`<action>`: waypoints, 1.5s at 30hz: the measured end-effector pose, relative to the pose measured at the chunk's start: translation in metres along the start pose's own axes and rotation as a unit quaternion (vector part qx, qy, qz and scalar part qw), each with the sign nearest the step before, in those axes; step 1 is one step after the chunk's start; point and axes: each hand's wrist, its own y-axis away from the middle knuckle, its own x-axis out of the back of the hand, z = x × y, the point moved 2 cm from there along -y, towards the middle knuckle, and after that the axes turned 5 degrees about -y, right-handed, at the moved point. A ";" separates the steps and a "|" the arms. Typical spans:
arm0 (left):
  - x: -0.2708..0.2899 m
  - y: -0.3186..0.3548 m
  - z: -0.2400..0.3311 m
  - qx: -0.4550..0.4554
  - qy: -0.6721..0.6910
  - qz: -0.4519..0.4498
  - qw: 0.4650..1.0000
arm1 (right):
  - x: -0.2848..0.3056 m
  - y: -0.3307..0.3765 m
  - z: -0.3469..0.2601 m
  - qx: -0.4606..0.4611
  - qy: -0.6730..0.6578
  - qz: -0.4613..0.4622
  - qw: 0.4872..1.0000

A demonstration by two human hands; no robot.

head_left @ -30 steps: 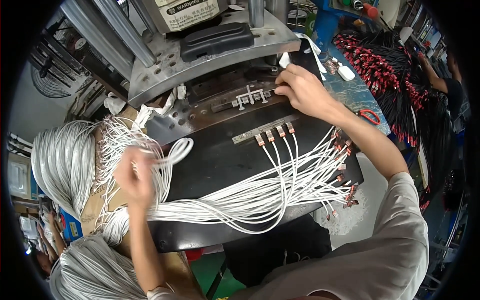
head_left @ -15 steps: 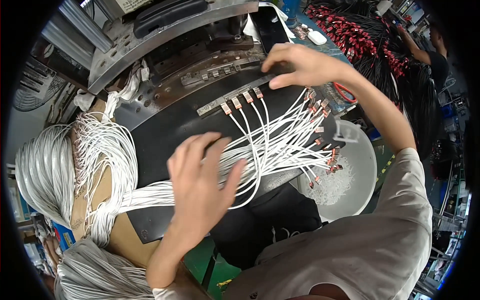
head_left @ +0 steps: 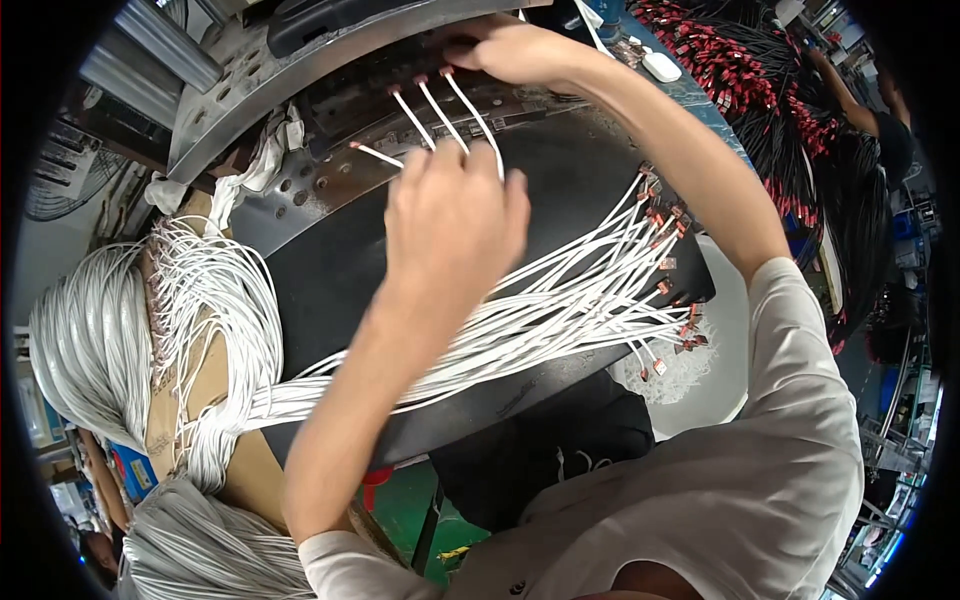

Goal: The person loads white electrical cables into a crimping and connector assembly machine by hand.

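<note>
Fanning across black bench point(head_left: 330, 270): white cables point(head_left: 520, 330), long axes left-right, red-tipped plugs toward the right edge, within reach.
Left hand point(head_left: 455, 225): closed, pinching several white leads point(head_left: 440, 115), ends pointing up-left toward the press fixture point(head_left: 380, 90).
Right hand point(head_left: 520, 50): fingers curled at the fixture; grip unclear.

Above the hands stands a grey metal machine frame point(head_left: 250, 90) with drilled holes. Below them, under the black worktop point(head_left: 330, 270), lies a green floor point(head_left: 400, 520). Well to their right hang masses of black cables with red ends point(head_left: 790, 110). Left of the hands, cardboard point(head_left: 190, 390) edges the bench.
</note>
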 end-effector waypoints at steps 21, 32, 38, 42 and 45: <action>-0.013 -0.030 -0.098 0.019 -0.120 0.109 0.987 | -0.031 -0.025 0.011 0.156 0.225 0.054 0.960; -0.009 0.008 -0.176 0.127 -0.211 0.105 0.963 | -0.091 -0.029 -0.066 0.149 0.354 -0.058 0.922; -0.015 0.001 -0.172 0.134 -0.197 0.132 0.962 | -0.073 -0.005 -0.063 0.114 0.178 0.042 0.976; -0.024 -0.005 -0.158 0.119 -0.156 0.168 0.966 | -0.074 -0.012 -0.056 0.053 0.165 0.027 0.984; -0.031 -0.009 -0.158 0.089 -0.165 0.188 0.964 | -0.075 -0.016 -0.056 0.024 0.152 0.015 0.988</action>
